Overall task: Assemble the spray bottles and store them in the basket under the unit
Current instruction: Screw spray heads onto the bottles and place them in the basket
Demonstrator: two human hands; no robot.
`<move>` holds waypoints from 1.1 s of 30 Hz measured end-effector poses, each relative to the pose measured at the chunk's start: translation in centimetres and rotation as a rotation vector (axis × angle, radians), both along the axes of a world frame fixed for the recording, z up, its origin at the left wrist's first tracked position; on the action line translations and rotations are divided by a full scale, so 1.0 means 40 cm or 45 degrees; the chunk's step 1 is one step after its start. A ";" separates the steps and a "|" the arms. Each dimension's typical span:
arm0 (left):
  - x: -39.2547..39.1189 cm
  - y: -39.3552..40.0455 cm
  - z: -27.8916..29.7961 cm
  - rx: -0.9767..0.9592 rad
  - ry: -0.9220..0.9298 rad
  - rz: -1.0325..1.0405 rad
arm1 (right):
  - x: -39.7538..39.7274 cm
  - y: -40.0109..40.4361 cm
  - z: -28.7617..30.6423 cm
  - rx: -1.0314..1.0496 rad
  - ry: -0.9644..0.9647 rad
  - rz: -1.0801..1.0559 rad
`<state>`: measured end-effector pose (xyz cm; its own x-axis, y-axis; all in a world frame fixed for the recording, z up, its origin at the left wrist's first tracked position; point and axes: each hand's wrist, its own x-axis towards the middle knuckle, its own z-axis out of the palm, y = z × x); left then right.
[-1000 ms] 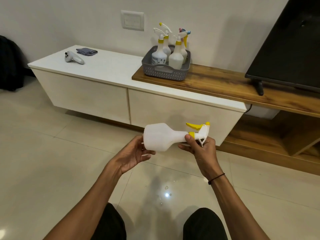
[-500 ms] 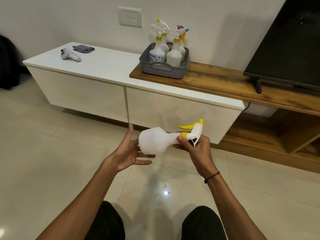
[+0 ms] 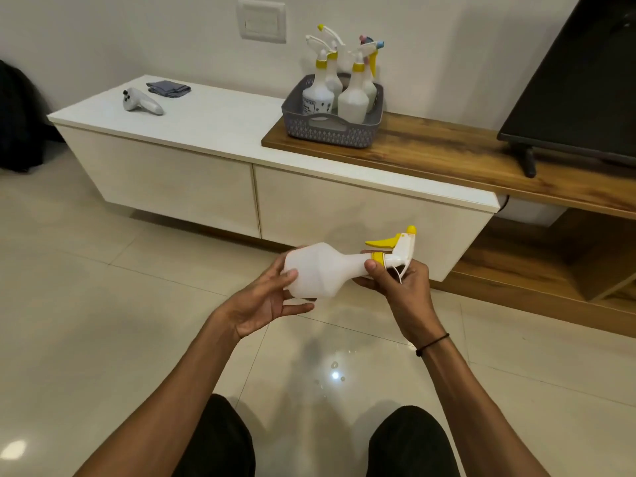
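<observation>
The right hand (image 3: 401, 287) pinches the neck of the spray bottle (image 3: 320, 270) with curled fingers. The left hand (image 3: 265, 301) cups its base, fingers loosely bent around it.

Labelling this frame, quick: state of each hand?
Left hand: fingers curled round the spray bottle base, holding it.
Right hand: pinching the bottle's neck at the yellow collar.

A home living room: low white media unit (image 3: 213, 132), television (image 3: 585, 80), wall switch plate (image 3: 262, 20), glossy floor tiles (image 3: 69, 304).

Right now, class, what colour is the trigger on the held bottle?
Yellow trigger, clearest in the head view.
</observation>
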<state>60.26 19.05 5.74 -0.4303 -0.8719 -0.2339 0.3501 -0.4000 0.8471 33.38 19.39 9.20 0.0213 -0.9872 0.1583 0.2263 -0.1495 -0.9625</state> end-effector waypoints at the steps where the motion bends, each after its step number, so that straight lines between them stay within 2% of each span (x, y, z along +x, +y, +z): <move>1: 0.011 -0.002 -0.010 -0.051 0.097 -0.027 | 0.000 -0.002 0.001 0.002 0.003 -0.003; 3: 0.018 -0.011 -0.024 0.010 0.218 -0.059 | 0.003 -0.010 -0.005 0.008 0.047 0.001; 4: 0.015 -0.017 -0.023 0.102 0.173 -0.057 | 0.006 -0.015 -0.010 0.012 0.069 0.011; 6: 0.004 -0.022 -0.005 0.185 -0.091 -0.059 | 0.015 -0.026 -0.015 0.009 0.086 0.034; 8: 0.007 -0.038 -0.009 0.134 -0.187 -0.020 | 0.025 -0.049 -0.013 -0.002 0.074 0.043; 13: 0.063 -0.119 -0.050 -0.183 0.012 0.064 | 0.048 -0.156 -0.001 -0.022 0.053 0.060; 15: 0.088 -0.175 -0.042 -0.151 0.028 0.079 | 0.060 -0.217 0.007 -0.044 0.075 0.101; 19: 0.114 -0.264 0.036 0.039 -0.170 0.021 | 0.082 -0.337 0.062 -0.071 0.084 0.250; 24: 0.124 -0.380 0.151 -0.190 -0.174 0.253 | 0.080 -0.473 0.198 -0.004 0.044 0.248; 27: 0.132 -0.472 0.251 -0.230 -0.271 0.148 | 0.075 -0.555 0.306 -0.044 0.097 0.245; 30: 0.121 -0.572 0.355 -0.377 -0.437 -0.005 | 0.066 -0.639 0.418 -0.088 0.175 0.238; 33: 0.101 -0.662 0.436 -0.559 -0.593 0.037 | 0.067 -0.700 0.504 -0.135 0.241 0.139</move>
<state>64.31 -7.42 23.18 -0.3444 -0.9388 -0.0091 -0.0886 0.0228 0.9958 36.08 -8.59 29.37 0.1661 -0.9554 0.2443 0.0638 -0.2368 -0.9695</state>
